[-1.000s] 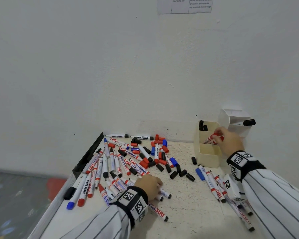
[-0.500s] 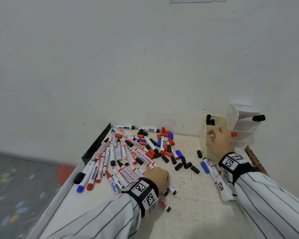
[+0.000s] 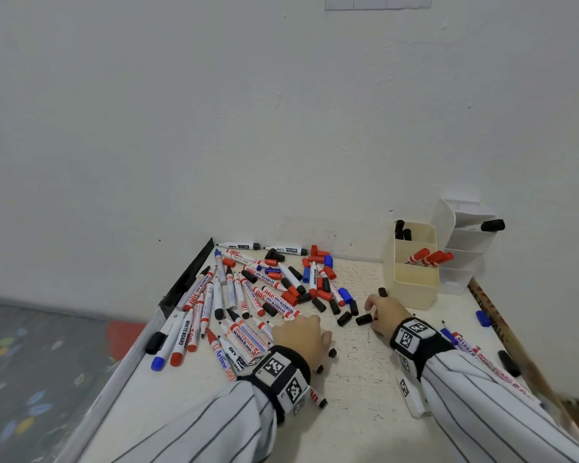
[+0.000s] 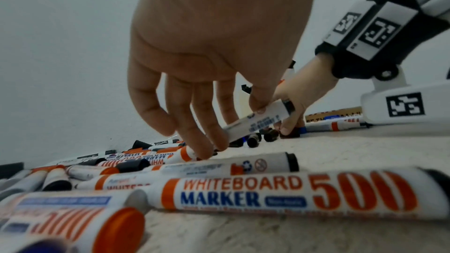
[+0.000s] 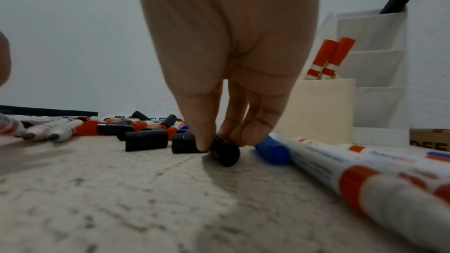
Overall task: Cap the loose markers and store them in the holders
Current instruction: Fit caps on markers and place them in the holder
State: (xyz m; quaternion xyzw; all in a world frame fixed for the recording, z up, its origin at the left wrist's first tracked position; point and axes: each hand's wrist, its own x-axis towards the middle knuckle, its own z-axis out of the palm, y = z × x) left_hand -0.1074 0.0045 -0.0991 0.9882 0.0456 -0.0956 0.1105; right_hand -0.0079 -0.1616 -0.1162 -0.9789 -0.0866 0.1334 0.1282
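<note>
Bare table (image 3: 365,412) lies open in front; scattered caps (image 3: 335,305) crowd the cream holder's (image 3: 411,289) left.

I see a speckled off-white tabletop (image 3: 365,379) set against a plain white wall (image 3: 248,111). A white printed paper sheet (image 3: 378,1) hangs at the wall's top edge. Left of the table lies grey flooring (image 3: 30,362) with a red patch (image 3: 124,335). A brown printed wooden stick (image 3: 502,329) runs along the table's right edge.

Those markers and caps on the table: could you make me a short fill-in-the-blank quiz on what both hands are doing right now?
1. The right hand pinches a loose ____ cap on the table.
2. The left hand holds a white ____.
3. The capped markers in the cream holder have ____ caps.

Missing words: black; marker; red
</note>
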